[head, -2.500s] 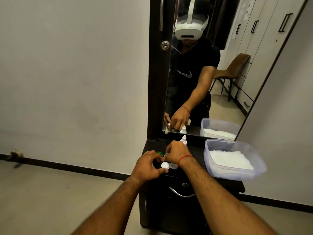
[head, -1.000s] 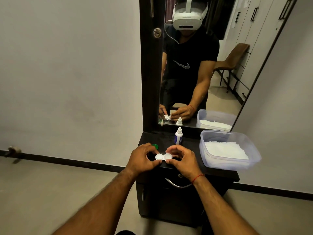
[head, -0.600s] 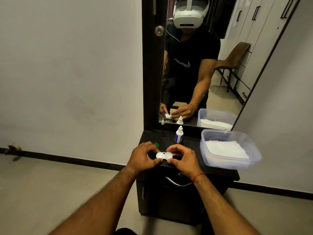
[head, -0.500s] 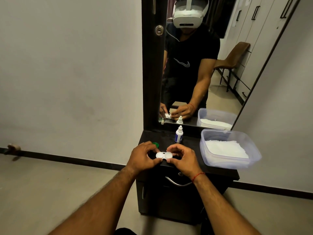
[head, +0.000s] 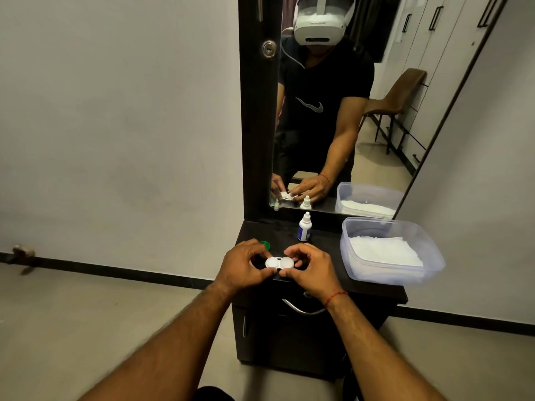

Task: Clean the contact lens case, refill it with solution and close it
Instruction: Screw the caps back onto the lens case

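I hold the white contact lens case between both hands, just above the front edge of the dark worktop. My left hand pinches the left well of the case, thumb at the near edge and fingers curled over the far side; my right hand pinches the right well the same way, so both hands are clamped on the case and almost touch each other under it. The case lies flat, its two round wells side by side facing up; I cannot tell whether the wells are capped or bare, or whether there is liquid in them. A green cap lies on the worktop just behind my left hand, partly hidden by my knuckles. The small white solution bottle with a blue label stands upright further back, near the foot of the mirror, well apart from my hands. To the right sits a clear plastic tub with white tissue in it, near my right hand but not touching it. A red thread circles my right wrist. Below the worktop a drawer shows a curved metal handle.
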